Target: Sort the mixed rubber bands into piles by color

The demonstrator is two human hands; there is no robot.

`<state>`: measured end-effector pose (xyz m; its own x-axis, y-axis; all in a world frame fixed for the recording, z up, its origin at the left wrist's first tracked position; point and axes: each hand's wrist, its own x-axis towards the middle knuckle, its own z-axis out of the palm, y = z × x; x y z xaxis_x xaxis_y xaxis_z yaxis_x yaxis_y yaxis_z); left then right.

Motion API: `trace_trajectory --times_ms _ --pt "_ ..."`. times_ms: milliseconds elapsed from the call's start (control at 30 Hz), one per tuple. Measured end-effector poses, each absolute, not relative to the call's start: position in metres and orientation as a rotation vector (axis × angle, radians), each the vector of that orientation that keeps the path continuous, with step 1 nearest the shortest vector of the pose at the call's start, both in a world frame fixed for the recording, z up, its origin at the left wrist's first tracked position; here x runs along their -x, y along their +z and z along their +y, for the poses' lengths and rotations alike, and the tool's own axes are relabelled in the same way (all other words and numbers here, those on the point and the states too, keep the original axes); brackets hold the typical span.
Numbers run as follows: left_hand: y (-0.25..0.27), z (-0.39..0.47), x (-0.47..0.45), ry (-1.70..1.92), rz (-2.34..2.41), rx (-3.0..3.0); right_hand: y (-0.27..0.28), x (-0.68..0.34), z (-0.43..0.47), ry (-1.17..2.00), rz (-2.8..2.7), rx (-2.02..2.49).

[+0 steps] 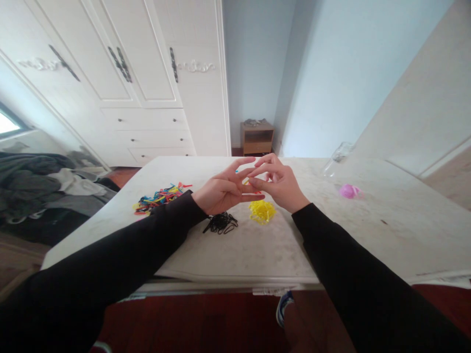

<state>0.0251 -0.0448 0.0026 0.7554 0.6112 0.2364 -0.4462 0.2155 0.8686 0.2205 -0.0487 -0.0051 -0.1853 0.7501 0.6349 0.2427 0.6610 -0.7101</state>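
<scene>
My left hand (pixel 222 190) is raised over the table with its palm turned up and its fingers stretched apart. My right hand (pixel 277 182) meets it from the right, thumb and fingertips pinched together at the left fingers. What the pinch holds is too small to make out. Bits of yellow, red and blue show between the fingers; I cannot tell whether they are held or lie behind. Below the hands are a heap of yellow rubber bands (pixel 262 212) and a heap of black rubber bands (pixel 221 223). A mixed, many-coloured heap of bands (pixel 162 197) lies left, partly behind my left sleeve.
On the white table (pixel 253 255), a pink bundle (pixel 349 191) and a clear plastic container (pixel 337 159) lie at the right. A small wooden cabinet (pixel 257 139) and a white wardrobe (pixel 147 120) stand beyond. Clothes (pixel 73 181) are piled at the left.
</scene>
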Motion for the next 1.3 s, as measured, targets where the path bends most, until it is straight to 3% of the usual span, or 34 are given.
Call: trace_trajectory --times_ms 1300 --pt "0.003 -0.0495 -0.0259 0.736 0.158 -1.189 0.0003 -0.2193 -0.0515 0.636 -1.709 0.798"
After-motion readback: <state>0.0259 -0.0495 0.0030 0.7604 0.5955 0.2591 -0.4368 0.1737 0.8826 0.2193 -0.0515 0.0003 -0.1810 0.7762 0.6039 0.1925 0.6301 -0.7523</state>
